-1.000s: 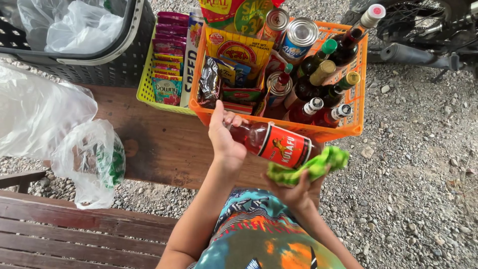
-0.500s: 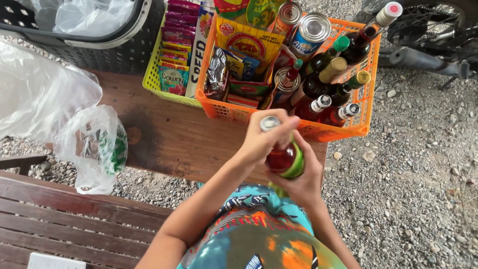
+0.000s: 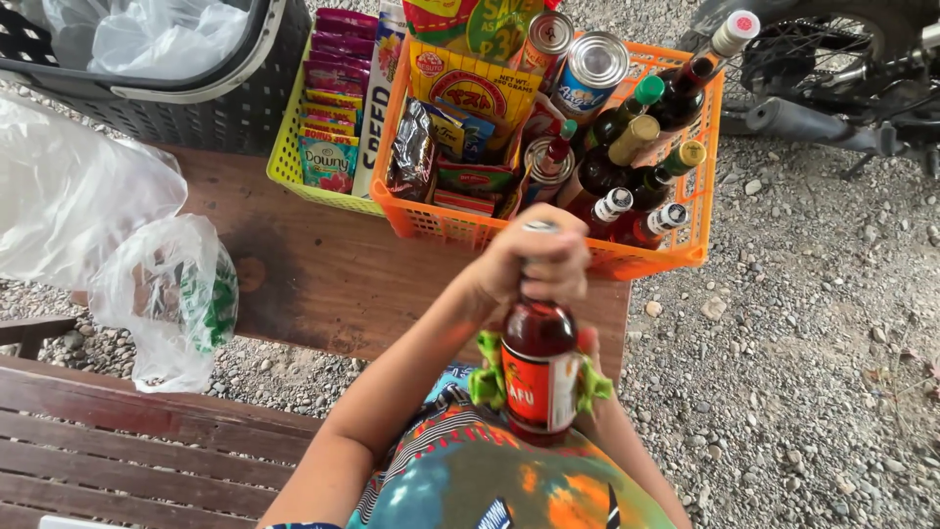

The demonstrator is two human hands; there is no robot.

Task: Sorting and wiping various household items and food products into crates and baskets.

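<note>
On the far left a clear crinkly plastic bag [image 3: 166,304] lies at the edge of the brown wooden table [image 3: 333,284], with a dark wooden slat bench [image 3: 147,451] below it. Further along sit a yellow plastic basket [image 3: 284,167] of bright sachets and an orange plastic crate [image 3: 676,245] packed with snack packs, tins and dark glass bottles.

In the middle, just in front of the crate, the person holds up a red glass bottle with a red and black label [image 3: 539,377]. It stands almost straight, close to the body and above the table edge. The left hand [image 3: 537,263] is closed tight around the neck and covers the cap. The right hand [image 3: 592,367] is mostly hidden behind the bottle. It looks wrapped around the lower part through a green soft cloth [image 3: 487,377] that pokes out on both sides.

The bottle looks full, so it is likely heavy. Glass is hard, smooth and slippery, and it could break on the stones. The thin neck and the fat middle seem the best places to hold.

On the right is grey gravel ground [image 3: 813,343] and part of a black motorbike [image 3: 832,88].
</note>
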